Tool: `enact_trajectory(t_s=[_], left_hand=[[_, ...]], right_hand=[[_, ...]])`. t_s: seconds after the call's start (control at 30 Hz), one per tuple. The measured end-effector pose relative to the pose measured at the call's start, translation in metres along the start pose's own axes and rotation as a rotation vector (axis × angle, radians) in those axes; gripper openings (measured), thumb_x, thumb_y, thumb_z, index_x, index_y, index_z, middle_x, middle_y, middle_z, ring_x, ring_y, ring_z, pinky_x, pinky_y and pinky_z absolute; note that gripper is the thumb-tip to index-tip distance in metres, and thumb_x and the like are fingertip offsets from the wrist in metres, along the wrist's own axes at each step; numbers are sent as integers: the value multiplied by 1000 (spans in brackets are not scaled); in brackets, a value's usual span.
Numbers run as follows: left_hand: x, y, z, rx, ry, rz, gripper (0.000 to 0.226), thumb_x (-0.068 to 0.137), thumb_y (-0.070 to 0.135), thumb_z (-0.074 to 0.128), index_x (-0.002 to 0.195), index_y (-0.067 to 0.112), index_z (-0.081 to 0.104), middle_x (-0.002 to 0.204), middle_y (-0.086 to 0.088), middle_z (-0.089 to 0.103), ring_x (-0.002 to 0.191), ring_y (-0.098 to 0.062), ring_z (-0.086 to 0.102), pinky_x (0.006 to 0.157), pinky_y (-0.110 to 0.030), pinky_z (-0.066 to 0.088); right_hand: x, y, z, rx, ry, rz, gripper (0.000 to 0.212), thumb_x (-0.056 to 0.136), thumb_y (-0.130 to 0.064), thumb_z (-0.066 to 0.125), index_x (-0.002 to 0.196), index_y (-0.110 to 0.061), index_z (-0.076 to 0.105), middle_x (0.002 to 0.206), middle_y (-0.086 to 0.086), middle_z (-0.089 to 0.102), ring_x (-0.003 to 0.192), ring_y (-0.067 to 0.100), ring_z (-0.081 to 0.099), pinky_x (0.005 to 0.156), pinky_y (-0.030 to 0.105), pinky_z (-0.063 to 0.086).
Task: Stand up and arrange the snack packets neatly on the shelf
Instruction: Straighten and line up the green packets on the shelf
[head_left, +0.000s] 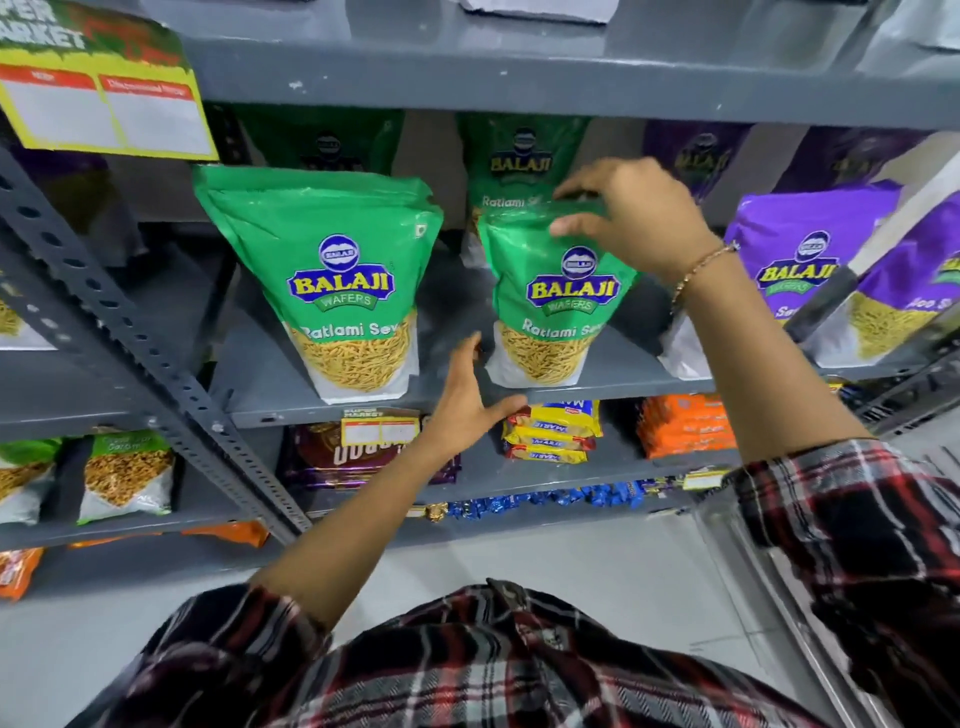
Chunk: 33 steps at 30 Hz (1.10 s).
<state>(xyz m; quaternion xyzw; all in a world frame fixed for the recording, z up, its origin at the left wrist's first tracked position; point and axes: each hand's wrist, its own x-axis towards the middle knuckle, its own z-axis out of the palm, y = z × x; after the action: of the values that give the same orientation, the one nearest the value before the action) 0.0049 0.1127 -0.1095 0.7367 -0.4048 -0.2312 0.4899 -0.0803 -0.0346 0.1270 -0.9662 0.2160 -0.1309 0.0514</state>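
Observation:
Two green Balaji Ratlami Sev packets stand upright on the grey shelf (623, 387). My right hand (634, 213) grips the top of the right green packet (550, 306) between thumb and fingers. My left hand (470, 405) is at that packet's lower left corner by the shelf's front edge, fingers spread, holding nothing. The left green packet (332, 280) stands apart, untouched. More green packets (514, 166) stand behind in the same row. Purple Balaji packets (800, 260) stand to the right.
A slotted grey upright (130, 332) runs diagonally at left. A yellow price sign (104, 104) hangs from the upper shelf. Below are biscuit packs (556, 431), orange packs (685, 426), a maroon pack (358, 452) and blue wrappers (561, 499). Pale floor lies beneath.

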Motion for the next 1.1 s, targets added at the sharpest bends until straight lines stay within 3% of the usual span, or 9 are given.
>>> enact_trajectory(t_s=[0.1,0.23,0.37,0.53,0.67,0.73,0.83,1.0,1.1], left_hand=[[32,3,8,-29,-58,-92,127,57,39,88,147,15,4,156,-8,20,141,-19,27,113,-35,31],[48,10,11,14,-47,-164,99,61,33,87,136,11,26,137,-9,52,123,-24,53,92,-28,46],[47,9,21,177,11,-129,67,76,26,78,130,5,43,127,-12,62,114,-27,61,86,-21,42],[47,12,24,241,28,-138,66,80,28,73,133,7,41,131,-13,60,118,-29,58,96,-33,44],[40,12,25,96,20,-154,75,77,21,77,137,10,32,133,2,53,119,-13,55,89,-10,40],[28,11,33,-63,199,-129,81,73,16,80,137,13,31,129,10,47,113,2,48,87,-3,39],[-1,15,63,-6,581,-106,33,81,26,71,103,16,49,100,-6,53,86,-7,52,80,-27,44],[1,58,137,137,200,95,8,92,23,59,91,16,64,86,4,58,77,7,53,69,-16,40],[48,79,184,19,127,45,50,84,23,69,128,11,48,123,1,51,105,-3,52,90,-24,47]], right_hand=[[4,7,8,-73,-4,-18,43,85,-53,52,116,-25,59,119,11,65,110,37,57,91,48,48],[13,12,14,-155,60,-60,39,88,-52,46,111,-25,63,103,20,69,99,41,59,81,44,48],[21,17,16,-141,151,-47,38,86,-53,48,105,-25,66,97,19,69,96,40,60,77,40,47],[24,27,18,-73,137,-71,38,86,-54,48,104,-26,66,102,17,67,100,38,57,80,40,45],[19,38,4,13,83,-134,43,80,-61,51,107,-28,64,106,13,67,106,34,56,86,39,45],[13,54,-5,120,130,-138,49,80,-65,48,108,-27,62,108,6,70,107,31,58,88,40,48],[1,96,-16,193,221,-164,45,86,-58,42,108,-23,62,108,5,70,106,30,60,89,43,50],[-22,179,-39,172,216,-160,30,89,-37,52,109,-18,63,109,7,70,103,29,61,90,39,48],[-28,229,-54,141,164,-90,33,85,-39,56,113,-22,62,111,9,69,105,29,61,91,38,47]])
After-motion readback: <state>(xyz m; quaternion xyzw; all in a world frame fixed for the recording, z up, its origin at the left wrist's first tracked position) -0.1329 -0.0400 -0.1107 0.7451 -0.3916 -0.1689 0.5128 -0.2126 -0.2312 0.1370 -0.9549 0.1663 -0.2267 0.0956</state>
